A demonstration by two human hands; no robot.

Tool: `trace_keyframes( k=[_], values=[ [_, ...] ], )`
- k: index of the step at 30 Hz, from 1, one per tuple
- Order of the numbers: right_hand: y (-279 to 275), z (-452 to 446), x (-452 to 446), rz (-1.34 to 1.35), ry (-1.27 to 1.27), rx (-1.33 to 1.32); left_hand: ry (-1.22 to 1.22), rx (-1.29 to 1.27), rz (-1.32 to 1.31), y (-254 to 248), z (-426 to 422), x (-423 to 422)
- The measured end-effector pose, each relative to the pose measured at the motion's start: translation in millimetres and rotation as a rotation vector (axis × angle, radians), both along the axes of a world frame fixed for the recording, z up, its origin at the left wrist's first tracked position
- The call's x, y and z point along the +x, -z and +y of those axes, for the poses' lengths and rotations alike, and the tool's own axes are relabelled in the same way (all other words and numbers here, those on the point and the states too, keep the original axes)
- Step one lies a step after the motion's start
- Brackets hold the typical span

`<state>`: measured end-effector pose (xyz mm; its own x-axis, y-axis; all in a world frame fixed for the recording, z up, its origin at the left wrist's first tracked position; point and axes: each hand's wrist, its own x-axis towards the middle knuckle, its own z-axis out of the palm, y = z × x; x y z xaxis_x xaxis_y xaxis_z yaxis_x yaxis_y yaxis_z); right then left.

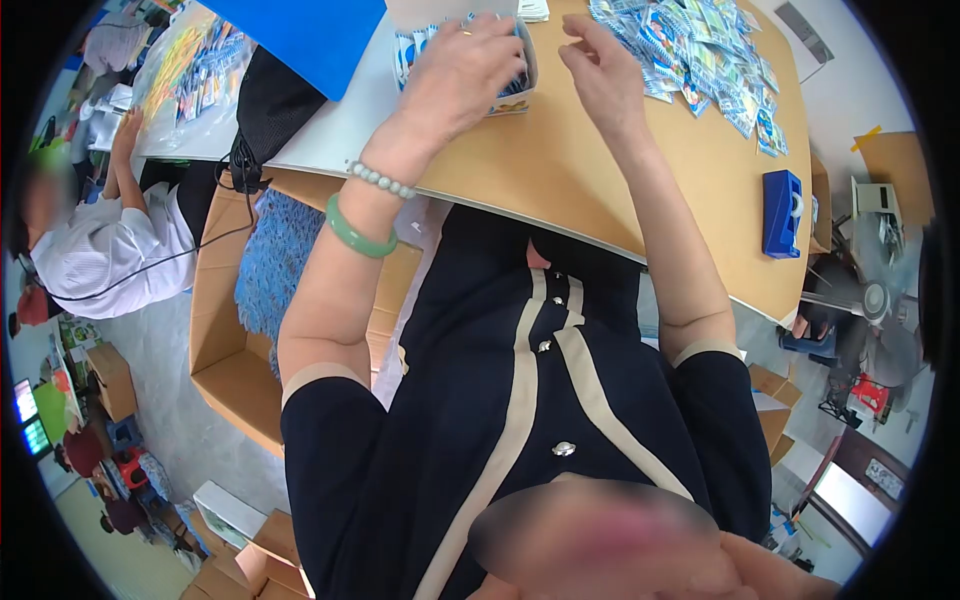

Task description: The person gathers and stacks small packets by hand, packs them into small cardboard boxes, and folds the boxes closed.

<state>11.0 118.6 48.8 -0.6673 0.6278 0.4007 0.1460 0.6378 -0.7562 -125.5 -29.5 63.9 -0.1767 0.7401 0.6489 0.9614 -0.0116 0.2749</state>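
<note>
While the left hand [464, 72] overlies packets [404, 52], they are unreadable.

This is looking like a packing workshop: packets [700, 58] are lying heaped on the desk [560, 180], a carton [238, 395] is standing below, a co-worker [120, 255] is sitting nearby.

Bright, fairly even light, with strong fisheye curvature toward the black corners.

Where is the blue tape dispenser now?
In the head view, the blue tape dispenser sits by the right edge of the table, below the packet pile.
</note>
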Motion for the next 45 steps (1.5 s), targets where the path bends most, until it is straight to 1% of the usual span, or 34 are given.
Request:
trace_keyframes(
  k=[1,2,3,4,5,6,7,9,10,12,13,15,17,20,23,24,27,28,30,31,33,34,37,38,39,41,42,45],
  values=[
    [2,2,-1,-0.005,0.034,-0.155,0.014,-0.034,0.076,4,2,1],
    [5,4,-2,-0.003,0.036,-0.154,0.029,-0.066,0.154,9,4,1],
    [10,7,-2,-0.022,0.014,-0.242,0.046,-0.097,0.231,14,6,2],
    [15,9,-2,-0.042,-0.008,-0.331,0.051,-0.097,0.231,19,5,1],
    [16,10,-2,-0.062,-0.029,-0.421,0.038,-0.126,0.154,23,0,-1],
    [16,12,-3,-0.061,-0.025,-0.424,0.025,-0.156,0.075,27,-6,-3],
    [16,13,-5,-0.044,-0.052,-0.507,0.012,-0.188,-0.003,32,-9,-4],
    [15,11,-11,-0.009,-0.105,-0.671,0.012,-0.176,-0.016,36,-12,1],
    [19,12,-15,-0.01,-0.1,-0.674,0.007,-0.161,-0.028,37,-14,5],
    [30,15,-30,0.003,-0.214,-0.941,-0.003,-0.139,-0.037,36,-14,7],
    [30,13,-38,0.01,-0.278,-1.071,0.004,-0.152,-0.083,35,-13,6],
    [30,-1,-47,0.052,-0.294,-1.035,0.018,-0.182,-0.181,34,-14,6],
    [30,-15,-51,0.149,-0.3,-0.967,0.02,-0.182,-0.182,35,-16,5],
    [31,-19,-57,0.196,-0.274,-0.955,0.044,-0.169,-0.176,26,-15,3],
    [30,-14,-57,0.213,-0.289,-0.952,0.043,0.158,-0.858,19,-37,-12],
    [28,-13,-54,0.218,-0.307,-0.954,0.034,0.156,-0.859,25,-41,-21],
    [33,-11,-58,0.234,-0.354,-0.94,-0.271,0.421,-1.215,57,-40,-66],
    [36,-10,-61,0.244,-0.366,-0.922,-0.281,0.428,-1.208,62,-35,-67],
    [38,-8,-61,0.253,-0.386,-0.903,0.044,0.385,-1.817,72,-12,-55],
    [37,-9,-56,0.25,-0.324,-0.914,0.043,0.387,-1.814,68,-8,-42],
    [38,-12,-35,0.242,-0.181,-0.935,0.088,0.39,-1.709,63,-5,-8],
    [39,-15,-16,0.237,-0.166,-0.939,0.089,0.378,-1.723,62,-7,12],
    [33,-24,51,0.256,-0.115,-0.935,0.099,0.269,-1.539,56,-19,71],
    [31,-27,73,0.256,-0.1,-0.935,0.098,0.251,-1.565,54,-22,78],
    [30,-29,91,0.26,-0.086,-0.932,0.149,0.169,-1.601,50,-25,82],
    [32,-30,110,0.269,-0.055,-0.931,0.263,0.007,-1.651,45,-26,87],
    [33,-32,114,0.262,-0.043,-0.931,0.269,-0.007,-1.656,47,-22,90],
    [33,-35,112,0.262,-0.044,-0.933,0.192,0.013,-1.405,48,-7,90]
  ],
)
